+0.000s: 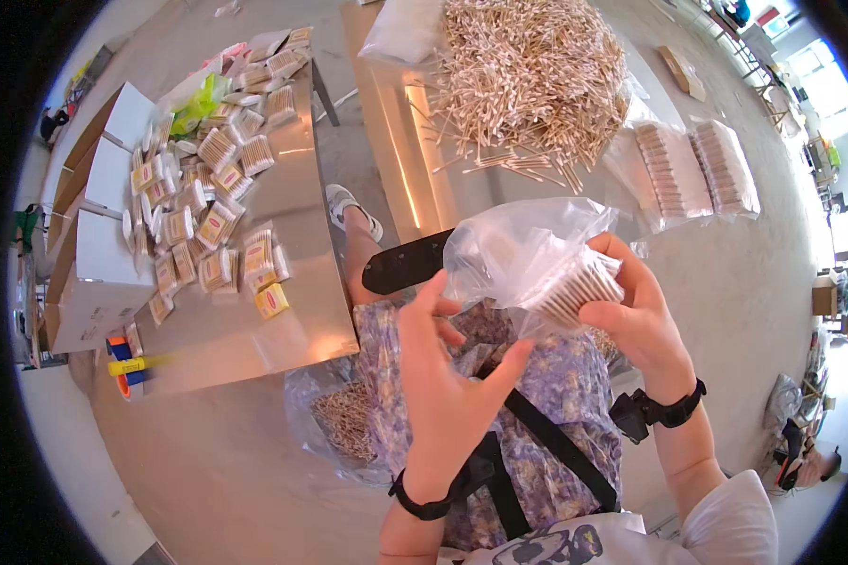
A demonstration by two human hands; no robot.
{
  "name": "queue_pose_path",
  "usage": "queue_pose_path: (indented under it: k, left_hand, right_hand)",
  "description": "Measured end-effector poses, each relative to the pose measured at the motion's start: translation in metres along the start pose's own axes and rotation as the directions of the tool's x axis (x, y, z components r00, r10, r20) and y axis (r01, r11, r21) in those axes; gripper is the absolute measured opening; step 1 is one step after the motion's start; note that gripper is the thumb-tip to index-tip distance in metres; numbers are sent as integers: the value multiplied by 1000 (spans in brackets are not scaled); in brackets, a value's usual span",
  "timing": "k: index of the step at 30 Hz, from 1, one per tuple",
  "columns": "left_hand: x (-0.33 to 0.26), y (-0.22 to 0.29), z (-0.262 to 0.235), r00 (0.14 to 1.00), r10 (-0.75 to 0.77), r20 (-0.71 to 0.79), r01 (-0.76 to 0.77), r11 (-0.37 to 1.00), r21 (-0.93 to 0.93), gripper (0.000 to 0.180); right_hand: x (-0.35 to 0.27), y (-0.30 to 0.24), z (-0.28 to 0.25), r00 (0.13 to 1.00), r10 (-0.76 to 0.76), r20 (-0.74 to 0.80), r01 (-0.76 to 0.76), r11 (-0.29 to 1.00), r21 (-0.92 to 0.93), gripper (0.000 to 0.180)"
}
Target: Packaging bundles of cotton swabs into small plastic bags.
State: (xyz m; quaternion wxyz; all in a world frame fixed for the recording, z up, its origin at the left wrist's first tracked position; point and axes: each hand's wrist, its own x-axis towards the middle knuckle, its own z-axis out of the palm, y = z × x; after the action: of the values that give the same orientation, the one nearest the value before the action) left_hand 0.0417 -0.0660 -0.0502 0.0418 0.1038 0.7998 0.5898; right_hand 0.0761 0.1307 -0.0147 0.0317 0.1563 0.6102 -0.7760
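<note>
**Bundle of cotton swabs held inside a clear plastic bag**

The right hand [636, 315] is clamped around a tight bundle of wooden-stick cotton swabs [575, 287], gripping it through the clear plastic bag [518, 250] that wraps it. The swab tips face left toward the other hand, and the loose upper part of the bag billows up and to the left of the bundle.

The left hand [448, 377] is just left of and below the bundle, fingers spread apart and clamped on nothing; its fingertips reach up to the lower edge of the bag, and the thumb points toward the bundle. Whether the fingertips actually pinch the plastic cannot be told. Both wrists wear black straps.

Bundle and bag sit above the person's lap, which is covered by a purple flowered cloth [556, 395]. A black flat device [405, 264] lies just left of the bag, at the near edge of a tabletop [396, 141]. Beyond the bag on that tabletop is a large loose pile of swabs [528, 66], and to the right of the pile lie clear packs of stacked swabs [693, 169]. Well to the left of the bag, a second steel tabletop [292, 292] carries many small filled swab packets [207, 217], with white cardboard boxes [94, 245] at its far left side. Below the left hand, beside the lap, another plastic bag of swabs [339, 419] rests on the floor.
</note>
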Motion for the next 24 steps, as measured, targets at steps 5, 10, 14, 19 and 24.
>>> queue_pose_path:
  k: [5, 10, 14, 19, 24]
  left_hand:
    - [0, 3, 20, 997, -51, 50, 53, 998, -40, 64]
    - [3, 1, 30, 978, -203, -54, 177, 937, -302, 24]
    - [5, 7, 38, 945, -313, -100, 223, 834, -504, 15]
    - [6, 8, 51, 984, -71, -161, 32, 972, -235, 20]
    - [-6, -2, 67, 977, 130, -170, -153, 980, -128, 18]
  right_hand:
    - [-4, 0, 2, 999, 24, 45, -21, 999, -49, 47]
    - [-7, -6, -4, 974, -194, -114, 159, 952, -261, 51]
    - [3, -11, -12, 879, -424, 218, 389, 373, -842, 42]
    - [6, -20, 3, 961, -217, 172, 226, 255, -940, 41]
    - [28, 5, 19, 936, -237, 259, 300, 155, -941, 37]
